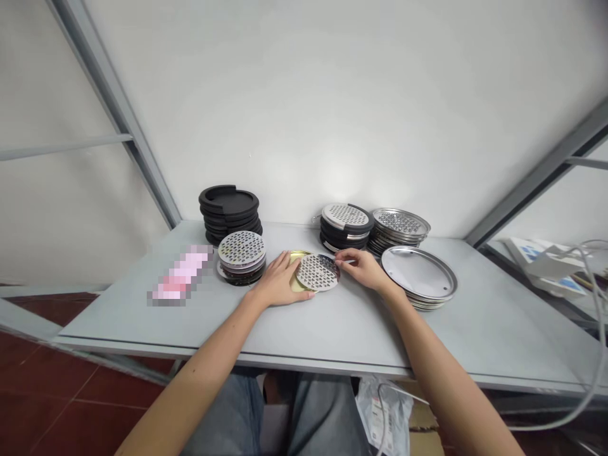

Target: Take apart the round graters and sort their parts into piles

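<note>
In front of me a round metal grater disc with rows of holes lies tilted over a shallow gold-coloured round dish. My left hand is curved around the dish's left side, thumb at the near edge and fingers at the far edge. With thumb and forefinger, my right hand pinches the right edge of the grater disc. To the left of my left hand stands a stack of similar grater discs. Just right of my right hand is a pile of shallow round metal dishes.
Black ring-shaped holders are stacked at the back left. At the back stand black holders with a grater disc on top and rimmed metal graters. A blurred-out pink item lies left. White cables and boxes are at right.
</note>
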